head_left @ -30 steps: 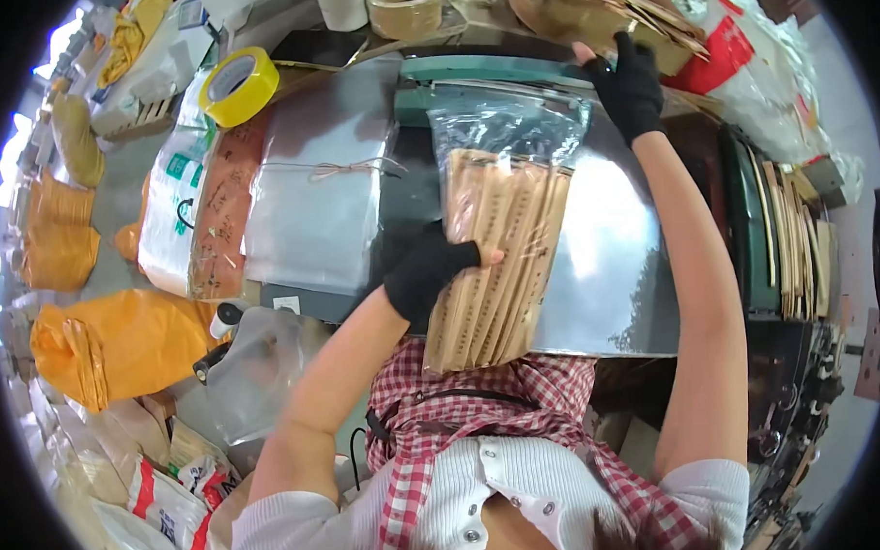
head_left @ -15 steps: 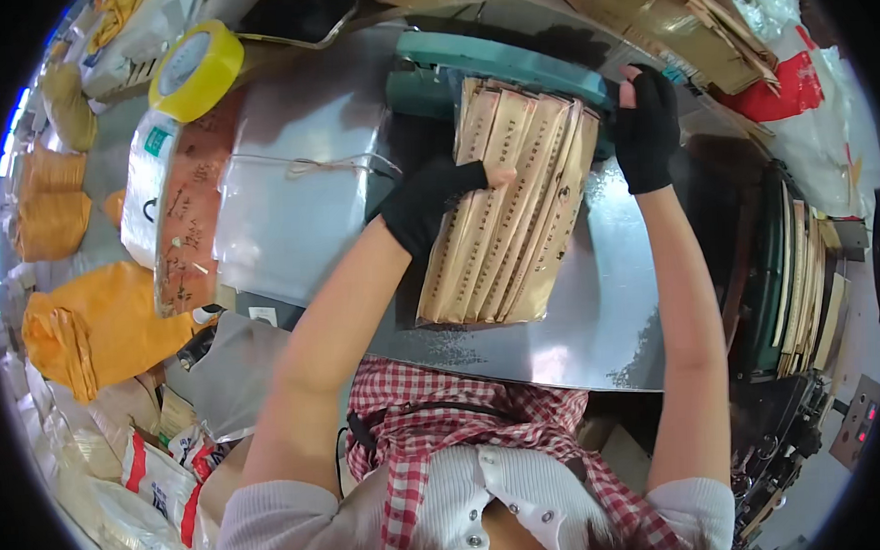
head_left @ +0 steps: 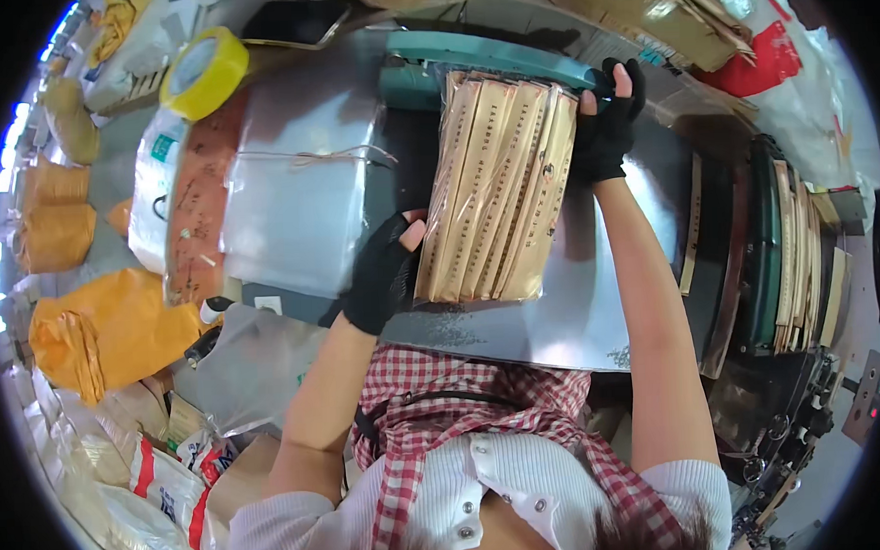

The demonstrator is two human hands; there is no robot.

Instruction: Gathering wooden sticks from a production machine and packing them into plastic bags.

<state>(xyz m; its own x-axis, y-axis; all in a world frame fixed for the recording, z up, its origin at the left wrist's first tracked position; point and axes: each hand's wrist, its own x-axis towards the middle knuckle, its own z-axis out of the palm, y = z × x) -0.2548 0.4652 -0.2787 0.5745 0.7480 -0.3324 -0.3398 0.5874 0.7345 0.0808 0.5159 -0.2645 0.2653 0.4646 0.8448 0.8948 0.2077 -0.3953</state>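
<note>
Your left hand point(head_left: 382, 275) grips the near left corner of the clear bag of sticks point(head_left: 500, 186), which lies on the metal table point(head_left: 567, 309). Your right hand point(head_left: 607, 124) clasps the bag's far end, just under the green sealer bar point(head_left: 490, 55).

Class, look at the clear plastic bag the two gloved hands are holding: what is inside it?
Inside the clear plastic bag lies a row of long tan paper-wrapped packets, side by side. The teal sealer bar hides the bag's top end; anything beneath the packets is hidden.

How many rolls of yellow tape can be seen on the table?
1. The roll of yellow tape lies at the far left of the metal table, beyond the stack of clear bags. Others may be hidden under the clutter.
</note>
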